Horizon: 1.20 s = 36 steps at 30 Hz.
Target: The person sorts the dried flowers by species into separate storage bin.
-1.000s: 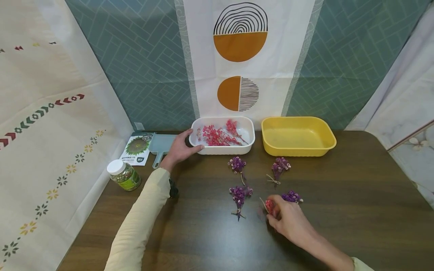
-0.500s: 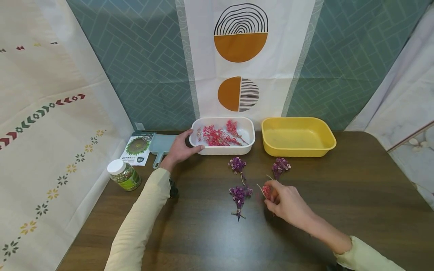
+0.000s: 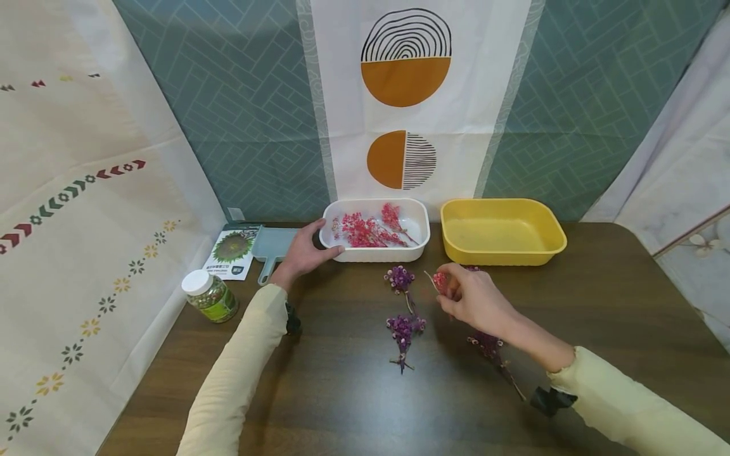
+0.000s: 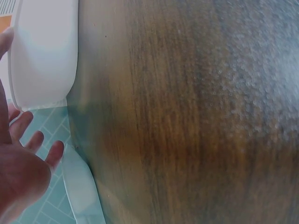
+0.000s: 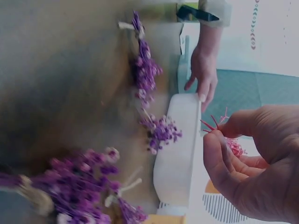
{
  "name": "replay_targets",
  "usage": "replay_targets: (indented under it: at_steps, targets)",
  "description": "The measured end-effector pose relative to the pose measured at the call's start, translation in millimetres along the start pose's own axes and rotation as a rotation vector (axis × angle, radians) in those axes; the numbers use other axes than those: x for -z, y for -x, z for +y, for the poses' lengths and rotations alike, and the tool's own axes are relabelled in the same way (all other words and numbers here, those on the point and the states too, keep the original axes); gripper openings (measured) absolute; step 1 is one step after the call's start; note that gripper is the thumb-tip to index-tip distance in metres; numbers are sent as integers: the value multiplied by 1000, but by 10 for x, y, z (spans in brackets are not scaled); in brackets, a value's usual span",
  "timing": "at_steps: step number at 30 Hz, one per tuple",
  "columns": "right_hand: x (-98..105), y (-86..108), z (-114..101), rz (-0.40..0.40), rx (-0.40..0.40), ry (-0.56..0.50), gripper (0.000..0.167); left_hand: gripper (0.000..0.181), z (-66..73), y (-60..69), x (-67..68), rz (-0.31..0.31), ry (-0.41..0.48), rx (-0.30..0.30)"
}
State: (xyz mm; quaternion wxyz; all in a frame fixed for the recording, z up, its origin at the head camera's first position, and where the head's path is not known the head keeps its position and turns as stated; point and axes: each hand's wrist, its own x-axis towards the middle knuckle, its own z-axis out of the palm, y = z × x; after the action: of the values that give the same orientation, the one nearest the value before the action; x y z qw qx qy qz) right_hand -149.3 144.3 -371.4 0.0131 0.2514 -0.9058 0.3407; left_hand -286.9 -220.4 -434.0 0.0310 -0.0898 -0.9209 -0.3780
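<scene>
My left hand (image 3: 305,252) holds the left end of a white plastic basin (image 3: 373,255), thumb along the near rim; its other fingers look loose in the left wrist view. Several pink dried-flower sprigs (image 3: 360,229) lie in the basin. Above the table, in front of the yellow basin (image 3: 502,258), my right hand (image 3: 478,301) pinches a small pink dried-flower bunch (image 3: 440,282). The right wrist view shows its pink stems (image 5: 210,126) between thumb and fingers. Purple dried-flower bunches (image 3: 402,328) lie on the table nearby; one (image 3: 487,343) is partly under my right forearm, another mostly behind that hand.
At the left are a jar with a white lid (image 3: 210,296), a sunflower packet (image 3: 230,252) and a pale blue dustpan (image 3: 274,244). A patterned cloth (image 3: 256,126) hangs behind the dark wooden table (image 3: 342,405).
My right hand has moved away from me over the table with the pink bunch, from beside the near purple bunch toward the basins. The left hand stays at the white basin.
</scene>
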Motion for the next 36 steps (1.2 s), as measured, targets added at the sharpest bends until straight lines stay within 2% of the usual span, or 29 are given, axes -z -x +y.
replay_targets:
  at_steps: [12,16,24,28,36]
  targets:
    - [134,-499,50,16,11,47,42,90,19,17,0,7,-9,6]
    - [183,-667,47,12,-7,67,43,89,26,19,4,9,-12,10]
    - [184,-839,69,14,-26,83,45,90,31,-1,1,-4,-29,24]
    - [174,-928,76,8,-35,111,46,89,25,-7,5,1,-27,10]
    - [144,-1139,52,-34,-99,112,49,88,26,13,11,-1,-15,-3]
